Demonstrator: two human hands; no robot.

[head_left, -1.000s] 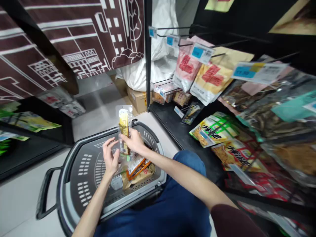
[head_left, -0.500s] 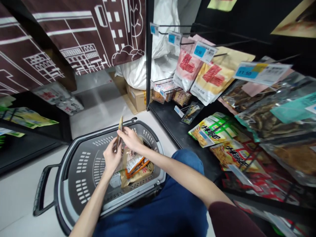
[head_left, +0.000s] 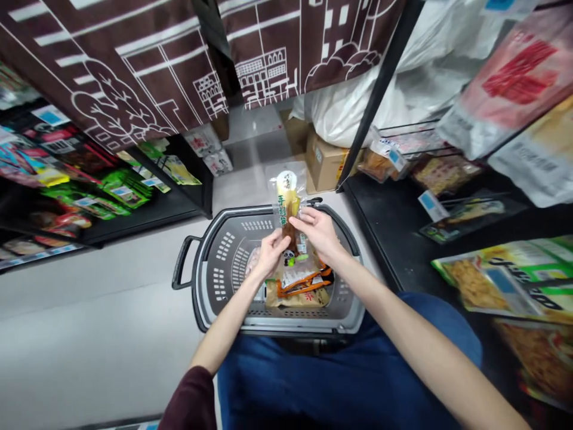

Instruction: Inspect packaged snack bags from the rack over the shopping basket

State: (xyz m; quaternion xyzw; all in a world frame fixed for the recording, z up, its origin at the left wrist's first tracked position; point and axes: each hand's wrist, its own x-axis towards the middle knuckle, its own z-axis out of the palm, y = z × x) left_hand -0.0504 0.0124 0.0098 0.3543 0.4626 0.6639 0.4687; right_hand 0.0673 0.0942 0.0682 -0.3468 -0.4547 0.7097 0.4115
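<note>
A clear snack packet (head_left: 287,209) with a yellow and white label, green characters and dark brown contents stands upright over the basket, its printed side toward me. My left hand (head_left: 271,255) pinches its lower left edge between thumb and fingers. On the packet's right edge my right hand (head_left: 317,232) is closed too, thumb across the front. Below both hands is the grey shopping basket (head_left: 226,230) with slotted walls. Inside it lie a brown paper-like packet (head_left: 295,297) and an orange and black packet (head_left: 304,285), partly covered by clear and whitish wrapping.
On the right, a black shelf (head_left: 364,206) holds hanging and lying snack bags, among them a green and white bag (head_left: 505,278). A cardboard box (head_left: 324,161) and white sacks stand behind the basket. Shelves of packets (head_left: 120,188) line the left, below a brown printed curtain (head_left: 161,65).
The packet, edge-on before, now faces me with its printed front. The view has swung left, so the basket sits farther right in the picture and more left shelving shows.
</note>
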